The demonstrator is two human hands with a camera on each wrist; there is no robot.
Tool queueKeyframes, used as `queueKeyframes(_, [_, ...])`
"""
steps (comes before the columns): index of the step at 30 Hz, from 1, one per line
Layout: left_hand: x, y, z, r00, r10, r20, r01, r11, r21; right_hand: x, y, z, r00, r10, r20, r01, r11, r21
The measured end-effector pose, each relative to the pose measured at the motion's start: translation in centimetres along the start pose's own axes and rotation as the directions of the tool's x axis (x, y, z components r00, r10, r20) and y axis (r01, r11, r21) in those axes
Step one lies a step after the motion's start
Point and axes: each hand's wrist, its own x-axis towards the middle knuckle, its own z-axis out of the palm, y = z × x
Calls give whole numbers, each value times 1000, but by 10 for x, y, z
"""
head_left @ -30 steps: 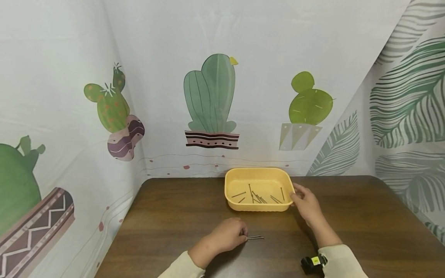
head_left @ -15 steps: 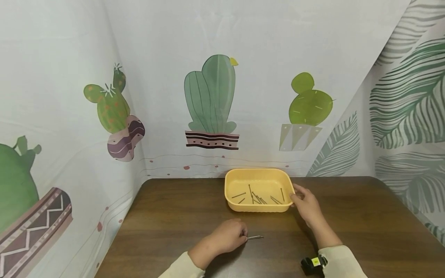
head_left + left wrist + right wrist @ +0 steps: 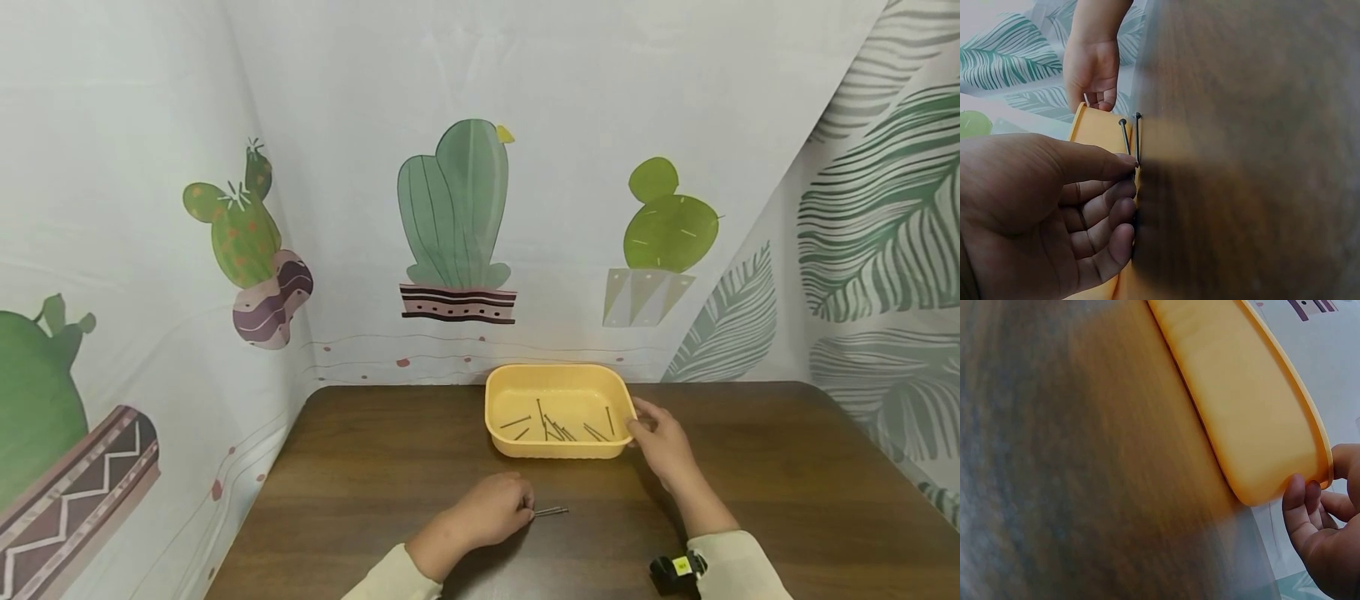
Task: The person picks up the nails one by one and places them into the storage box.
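My left hand [image 3: 495, 507] is low over the table in front of the yellow tray [image 3: 555, 449]. Between its thumb and curled fingers it pinches thin metal nails [image 3: 551, 511], heads pointing right. The left wrist view shows two nails [image 3: 1125, 135] beyond the thumb tip, slightly spread; their other ends are hidden by the fingers. With my right hand [image 3: 662, 442] I grip the tray's right end at the rim. In the right wrist view the fingers of that hand [image 3: 1329, 531] curl at the tray's corner [image 3: 1260, 487]. Several loose nails [image 3: 557, 428] lie scattered inside the tray.
Dark wooden table [image 3: 375, 450] carries the tray near its back edge. Behind it hangs a white cloth [image 3: 345, 208] printed with cacti and leaves. A black strap device with a yellow label [image 3: 678, 567] is at the right sleeve.
The nails in the left hand have drawn closer together, and their head ends have shifted slightly. Both hands and the tray stay almost where they were.
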Motion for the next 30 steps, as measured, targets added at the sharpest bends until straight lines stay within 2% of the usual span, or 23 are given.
queueKeyframes(9, [0,-3,-2,1000,9,-25,-10,999,-44,0,0,0,1000,-2,1,2,1000,-4])
queueKeyframes(30, [0,-6,-10,998,-6,-62,1,997,-76,1,2,2,1000,-15,-12,15,1000,-9])
